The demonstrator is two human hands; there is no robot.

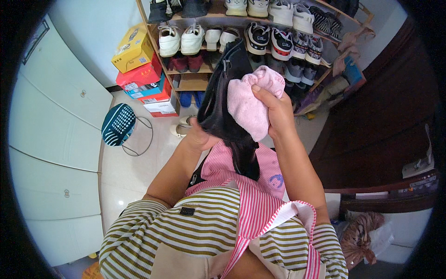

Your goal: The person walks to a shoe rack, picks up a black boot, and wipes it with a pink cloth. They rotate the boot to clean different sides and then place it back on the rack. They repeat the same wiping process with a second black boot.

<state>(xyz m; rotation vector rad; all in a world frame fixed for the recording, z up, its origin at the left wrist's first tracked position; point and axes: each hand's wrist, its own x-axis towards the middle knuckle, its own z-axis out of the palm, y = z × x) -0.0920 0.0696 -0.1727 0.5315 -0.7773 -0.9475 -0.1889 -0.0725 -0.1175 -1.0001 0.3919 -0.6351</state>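
My left hand grips the top edge of a tall black boot, which has a zip and a buckle. The boot's shaft is held up in front of me, with one end near the shoe rack and a narrower part hanging over my striped apron. A folded pink cloth is in my right hand, thumb on top, and lies against the boot's right side. My left fingers are partly hidden behind the boot.
A wooden shoe rack with several pairs of shoes stands ahead. Stacked shoe boxes, a stool with a patterned teal seat and pale flats are on the left. A dark door stands on the right.
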